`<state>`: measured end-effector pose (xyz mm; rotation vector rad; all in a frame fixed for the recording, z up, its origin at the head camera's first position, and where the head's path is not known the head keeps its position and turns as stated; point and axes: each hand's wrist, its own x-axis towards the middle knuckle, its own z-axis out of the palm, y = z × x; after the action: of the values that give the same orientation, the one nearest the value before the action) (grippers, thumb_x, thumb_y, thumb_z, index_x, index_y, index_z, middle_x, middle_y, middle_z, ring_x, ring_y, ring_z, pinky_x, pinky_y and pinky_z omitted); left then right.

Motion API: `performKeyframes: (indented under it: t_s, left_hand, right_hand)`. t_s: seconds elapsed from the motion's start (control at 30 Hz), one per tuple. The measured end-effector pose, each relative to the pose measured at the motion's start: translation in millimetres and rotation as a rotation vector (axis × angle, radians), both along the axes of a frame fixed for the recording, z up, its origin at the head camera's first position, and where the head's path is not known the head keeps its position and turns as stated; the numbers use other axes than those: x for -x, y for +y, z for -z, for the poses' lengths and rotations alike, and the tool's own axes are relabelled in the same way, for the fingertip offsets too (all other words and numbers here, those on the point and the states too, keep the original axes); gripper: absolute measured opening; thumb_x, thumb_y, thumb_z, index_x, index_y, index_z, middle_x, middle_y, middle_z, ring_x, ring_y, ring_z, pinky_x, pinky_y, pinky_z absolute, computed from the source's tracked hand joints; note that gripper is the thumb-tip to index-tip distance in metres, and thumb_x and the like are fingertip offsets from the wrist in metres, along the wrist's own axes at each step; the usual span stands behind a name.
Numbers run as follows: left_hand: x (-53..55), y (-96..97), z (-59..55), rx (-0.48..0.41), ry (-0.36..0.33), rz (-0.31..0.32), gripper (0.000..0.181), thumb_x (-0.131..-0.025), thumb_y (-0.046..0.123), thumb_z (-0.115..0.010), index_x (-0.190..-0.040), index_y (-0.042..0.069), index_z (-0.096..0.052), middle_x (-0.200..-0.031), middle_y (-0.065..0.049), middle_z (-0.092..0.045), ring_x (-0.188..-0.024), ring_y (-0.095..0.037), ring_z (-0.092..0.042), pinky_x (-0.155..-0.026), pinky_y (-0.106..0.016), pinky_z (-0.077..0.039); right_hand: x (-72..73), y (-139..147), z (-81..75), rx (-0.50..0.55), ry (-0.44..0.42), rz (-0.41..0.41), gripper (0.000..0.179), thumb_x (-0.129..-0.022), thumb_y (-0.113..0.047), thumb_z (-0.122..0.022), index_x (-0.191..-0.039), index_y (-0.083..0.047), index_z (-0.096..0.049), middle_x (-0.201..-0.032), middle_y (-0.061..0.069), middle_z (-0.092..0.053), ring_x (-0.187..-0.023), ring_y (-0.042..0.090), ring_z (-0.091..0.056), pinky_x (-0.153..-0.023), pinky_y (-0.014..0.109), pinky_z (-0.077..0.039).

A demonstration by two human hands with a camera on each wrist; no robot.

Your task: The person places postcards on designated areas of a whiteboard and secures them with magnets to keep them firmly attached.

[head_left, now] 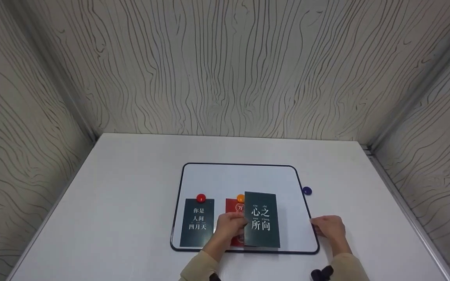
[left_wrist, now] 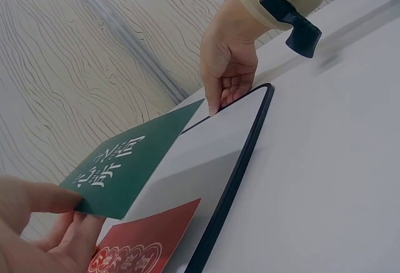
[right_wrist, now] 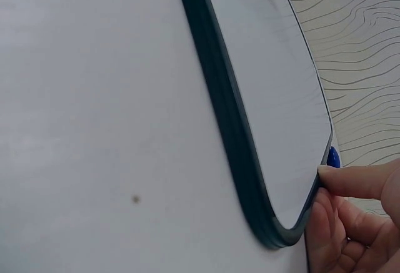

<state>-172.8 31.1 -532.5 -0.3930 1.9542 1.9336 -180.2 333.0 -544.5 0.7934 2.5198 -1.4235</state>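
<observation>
My left hand (head_left: pixel 228 227) pinches a dark green card (head_left: pixel 263 237) with white Chinese characters by its left edge. The left wrist view shows this card (left_wrist: pixel 134 167) tilted and raised above a magnetic whiteboard (head_left: pixel 236 177) with a dark frame. Partly behind my hand and the card, a red card (head_left: pixel 231 205) lies on the board with an orange round magnet (head_left: pixel 241 198) at its top. To the left, another dark green card (head_left: pixel 197 234) has a red round magnet (head_left: pixel 201 198) on its upper edge. My right hand (head_left: pixel 329 227) grips the board's right edge near the lower corner, thumb on the frame (right_wrist: pixel 306 213).
A dark blue round magnet (head_left: pixel 307 191) sits on the white table (head_left: pixel 131 195) just outside the board's right edge. Wood-grain patterned panels (head_left: pixel 225 70) rise at the back and both sides. Dark camera mounts (head_left: pixel 322 273) are on the wrists.
</observation>
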Motion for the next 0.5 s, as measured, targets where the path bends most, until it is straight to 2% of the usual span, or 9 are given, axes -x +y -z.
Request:
performKeyframes:
  t_s: [0.17,0.3,0.5]
  left_hand:
    - [0.3,3.5,2.0,0.013,-0.004,0.005,0.019,-0.088,0.013,-0.065,-0.104,0.005,-0.069,-0.106,-0.009,-0.067,-0.086,-0.015,-0.064,-0.076,-0.028,-0.058]
    - [1.0,8.0,4.3,0.016,-0.001,0.003,0.016,-0.088,0.012,-0.065,-0.101,0.004,-0.069,-0.103,-0.009,-0.066,-0.081,-0.014,-0.064,-0.071,-0.027,-0.057]
    - [0.0,15.0,4.7,0.002,0.014,0.011,0.015,-0.088,0.011,-0.065,-0.100,0.004,-0.070,-0.102,-0.009,-0.069,-0.081,-0.013,-0.066,-0.076,-0.031,-0.060]
  right_hand:
    - [-0.2,-1,-1.0,0.013,-0.004,0.004,0.034,-0.084,-0.012,-0.064,-0.105,0.015,-0.062,-0.069,0.001,-0.065,-0.064,0.009,-0.060,-0.059,0.019,-0.052]
    - [-0.3,0,-1.2,0.031,0.001,0.008,0.035,-0.084,-0.012,-0.065,-0.106,0.015,-0.062,-0.068,0.000,-0.065,-0.063,0.008,-0.059,-0.059,0.019,-0.052]
    - [0.7,1,0.0,0.026,-0.011,0.012,0.037,-0.085,-0.013,-0.065,-0.109,0.015,-0.061,-0.070,0.001,-0.066,-0.064,0.009,-0.060,-0.060,0.019,-0.052]
